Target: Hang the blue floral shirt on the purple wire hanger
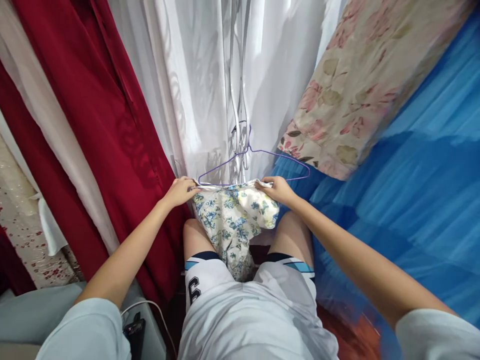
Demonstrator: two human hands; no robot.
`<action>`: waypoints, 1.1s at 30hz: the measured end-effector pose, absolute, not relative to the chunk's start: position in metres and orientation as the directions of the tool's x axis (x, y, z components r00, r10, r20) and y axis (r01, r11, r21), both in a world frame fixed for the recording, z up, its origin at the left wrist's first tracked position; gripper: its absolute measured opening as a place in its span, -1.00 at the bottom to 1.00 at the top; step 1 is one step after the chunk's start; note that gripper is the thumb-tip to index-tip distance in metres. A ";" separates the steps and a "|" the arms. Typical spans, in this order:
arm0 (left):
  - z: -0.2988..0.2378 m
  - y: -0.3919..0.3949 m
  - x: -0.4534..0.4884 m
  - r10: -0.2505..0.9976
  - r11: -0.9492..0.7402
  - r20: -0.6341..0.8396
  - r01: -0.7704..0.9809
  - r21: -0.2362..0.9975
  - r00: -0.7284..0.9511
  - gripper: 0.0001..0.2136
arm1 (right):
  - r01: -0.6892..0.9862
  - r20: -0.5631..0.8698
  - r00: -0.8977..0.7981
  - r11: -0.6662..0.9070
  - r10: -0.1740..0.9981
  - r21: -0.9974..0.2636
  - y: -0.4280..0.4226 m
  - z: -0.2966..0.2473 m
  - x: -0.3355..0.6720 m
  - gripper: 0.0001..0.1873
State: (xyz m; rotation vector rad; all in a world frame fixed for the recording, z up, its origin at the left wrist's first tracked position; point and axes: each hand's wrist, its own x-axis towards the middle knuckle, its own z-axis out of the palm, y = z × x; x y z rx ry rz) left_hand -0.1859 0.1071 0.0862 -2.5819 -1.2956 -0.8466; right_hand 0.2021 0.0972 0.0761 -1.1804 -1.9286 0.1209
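Floral cloth (228,217) sits at the centre of the frame, its top edge stretched sideways and the rest drooping in loose folds between the thighs (290,235). Watching from here, I see the left hand (180,191) pinching the upper left corner and the right hand (281,191) pinching the upper right, thumbs and fingers closed on the pale edge. I judge it light and limp, soft enough to bunch anywhere unsupported, hardly fragile, though it could slide on the smooth-looking purple hanger (248,147). That edge runs along the hanger's lower bar; I cannot tell whether it wraps over it. I'd favour both top corners as holds, kept evenly taut, since the drooping folds offer little control. The thin hanger looks bendable, so I'd load it gently.
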 end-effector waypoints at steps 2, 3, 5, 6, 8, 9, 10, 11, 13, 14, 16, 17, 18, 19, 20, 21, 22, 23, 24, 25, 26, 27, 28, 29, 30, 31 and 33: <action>0.097 0.116 -0.177 0.669 -0.655 0.562 0.743 0.137 0.487 -0.74 | 0.717 0.606 -0.149 0.507 0.782 -0.478 0.103 0.068 0.201 -0.56; 0.103 0.119 -0.173 0.645 -0.678 0.579 0.723 0.133 0.499 -0.74 | 0.725 0.612 -0.126 0.494 0.781 -0.481 0.104 0.063 0.201 -0.55; 0.114 0.120 -0.167 0.597 -0.719 0.607 0.686 0.114 0.525 -0.73 | 0.727 0.631 -0.088 0.483 0.771 -0.488 0.102 0.056 0.201 -0.55; 0.119 0.120 -0.165 0.583 -0.731 0.611 0.674 0.106 0.536 -0.72 | 0.720 0.636 -0.081 0.486 0.768 -0.496 0.101 0.053 0.200 -0.56; 0.129 0.117 -0.162 0.584 -0.735 0.604 0.669 0.110 0.542 -0.72 | 0.694 0.631 -0.087 0.501 0.771 -0.517 0.098 0.049 0.196 -0.57; 0.133 0.116 -0.161 0.595 -0.732 0.598 0.670 0.127 0.537 -0.72 | 0.682 0.626 -0.090 0.506 0.775 -0.528 0.096 0.048 0.193 -0.57; 0.137 0.114 -0.158 0.604 -0.733 0.594 0.663 0.151 0.532 -0.72 | 0.670 0.620 -0.092 0.509 0.779 -0.540 0.095 0.047 0.189 -0.57; 0.140 0.113 -0.153 0.605 -0.742 0.594 0.646 0.180 0.530 -0.73 | 0.661 0.616 -0.091 0.510 0.782 -0.550 0.092 0.047 0.184 -0.58; 0.145 0.112 -0.141 0.589 -0.774 0.606 0.588 0.233 0.534 -0.75 | 0.639 0.610 -0.089 0.515 0.788 -0.571 0.087 0.045 0.174 -0.57; 0.146 0.111 -0.134 0.577 -0.788 0.617 0.562 0.250 0.535 -0.77 | 0.619 0.609 -0.092 0.524 0.788 -0.584 0.084 0.044 0.171 -0.58; 0.147 0.110 -0.120 0.556 -0.803 0.651 0.536 0.261 0.517 -0.81 | 0.568 0.626 -0.100 0.561 0.774 -0.603 0.077 0.041 0.170 -0.64; 0.146 0.110 -0.115 0.547 -0.806 0.672 0.532 0.261 0.499 -0.82 | 0.550 0.647 -0.089 0.579 0.757 -0.602 0.073 0.040 0.174 -0.68; 0.144 0.109 -0.111 0.538 -0.807 0.694 0.530 0.260 0.478 -0.83 | 0.541 0.679 -0.051 0.591 0.732 -0.598 0.069 0.040 0.180 -0.68; 0.142 0.107 -0.108 0.529 -0.807 0.715 0.530 0.259 0.456 -0.82 | 0.544 0.714 0.020 0.592 0.699 -0.595 0.066 0.040 0.189 -0.59; 0.140 0.105 -0.105 0.522 -0.807 0.733 0.531 0.259 0.436 -0.82 | 0.557 0.743 0.114 0.577 0.659 -0.597 0.064 0.041 0.199 -0.45; 0.137 0.103 -0.104 0.517 -0.805 0.746 0.534 0.258 0.420 -0.81 | 0.572 0.760 0.215 0.552 0.613 -0.607 0.063 0.043 0.211 -0.29; 0.134 0.101 -0.103 0.514 -0.802 0.754 0.541 0.254 0.408 -0.80 | 0.586 0.763 0.306 0.519 0.569 -0.623 0.064 0.046 0.224 -0.15; 0.132 0.098 -0.102 0.510 -0.799 0.761 0.549 0.245 0.402 -0.79 | 0.597 0.754 0.375 0.482 0.540 -0.641 0.065 0.050 0.237 -0.04; 0.130 0.096 -0.101 0.501 -0.799 0.768 0.555 0.233 0.399 -0.79 | 0.603 0.738 0.413 0.446 0.535 -0.661 0.069 0.055 0.249 0.02; 0.129 0.094 -0.100 0.491 -0.799 0.775 0.561 0.218 0.398 -0.79 | 0.601 0.712 0.418 0.416 0.565 -0.683 0.072 0.061 0.260 0.03; 0.128 0.093 -0.099 0.480 -0.798 0.781 0.568 0.201 0.398 -0.79 | 0.582 0.668 0.393 0.391 0.632 -0.713 0.076 0.067 0.269 -0.03; 0.128 0.092 -0.099 0.471 -0.794 0.790 0.578 0.186 0.393 -0.80 | 0.548 0.601 0.333 0.370 0.726 -0.750 0.079 0.072 0.276 -0.14; 0.128 0.092 -0.098 0.466 -0.787 0.798 0.591 0.176 0.382 -0.81 | 0.502 0.512 0.246 0.344 0.823 -0.794 0.081 0.077 0.282 -0.27; 0.128 0.093 -0.098 0.466 -0.776 0.805 0.607 0.173 0.367 -0.83 | 0.456 0.417 0.148 0.312 0.897 -0.833 0.082 0.081 0.285 -0.39; 0.128 0.093 -0.098 0.473 -0.761 0.810 0.623 0.178 0.347 -0.85 | 0.428 0.339 0.067 0.280 0.938 -0.860 0.081 0.084 0.288 -0.47; 0.127 0.094 -0.098 0.486 -0.744 0.812 0.640 0.191 0.323 -0.86 | 0.423 0.299 0.031 0.259 0.954 -0.869 0.081 0.085 0.289 -0.51; 0.127 0.095 -0.096 0.524 -0.708 0.807 0.666 0.235 0.273 -0.85 | 0.473 0.357 0.112 0.267 0.927 -0.840 0.079 0.084 0.291 -0.44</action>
